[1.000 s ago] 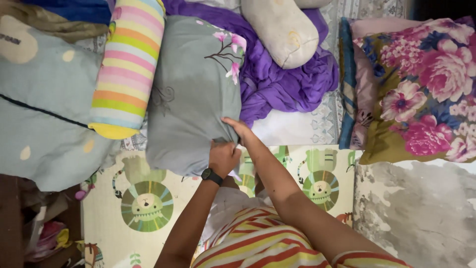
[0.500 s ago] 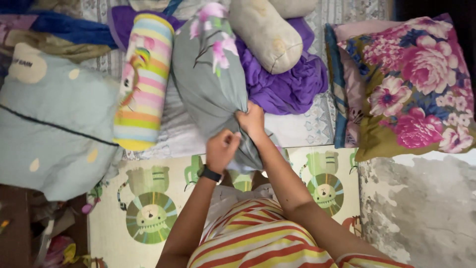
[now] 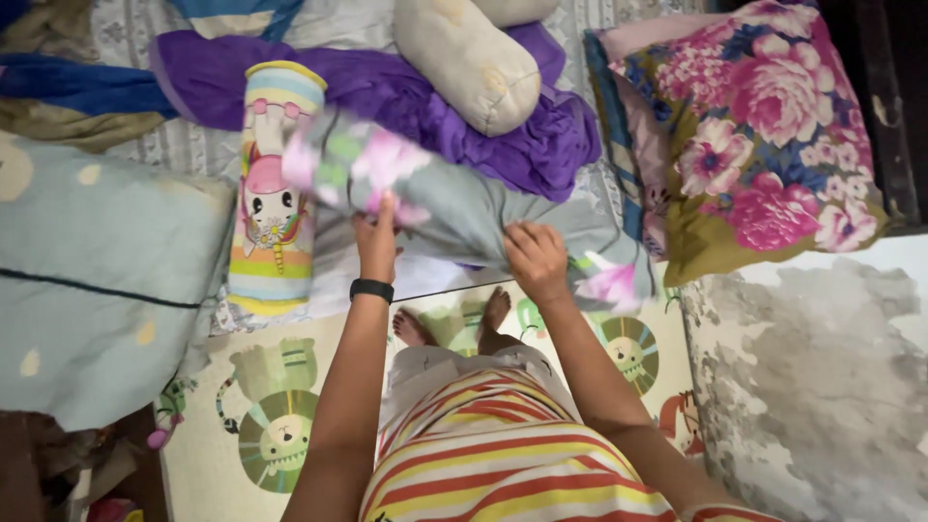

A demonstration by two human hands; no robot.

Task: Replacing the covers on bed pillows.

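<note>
A grey pillow (image 3: 474, 208) with pink flower prints is lifted sideways over the bed's edge, blurred by motion. My left hand (image 3: 375, 235), with a black band on its wrist, grips the pillow's left part. My right hand (image 3: 535, 256) grips its lower edge further right. A striped bolster (image 3: 275, 184) with a cartoon figure lies just left of my left hand. Behind the pillow a purple sheet (image 3: 464, 106) is bunched up, with a cream bolster (image 3: 469, 60) on top of it.
A large pale blue pillow (image 3: 92, 280) lies at the left. A floral cushion (image 3: 754, 135) sits at the right. Below is a play mat (image 3: 280, 406) with lion drawings, where my bare feet (image 3: 454, 324) stand. A mottled grey floor (image 3: 822, 387) spreads at the right.
The grey pillow has gone from standing upright in both hands to lying sideways. My hands have moved apart along it. The striped bolster now shows its cartoon face beside it.
</note>
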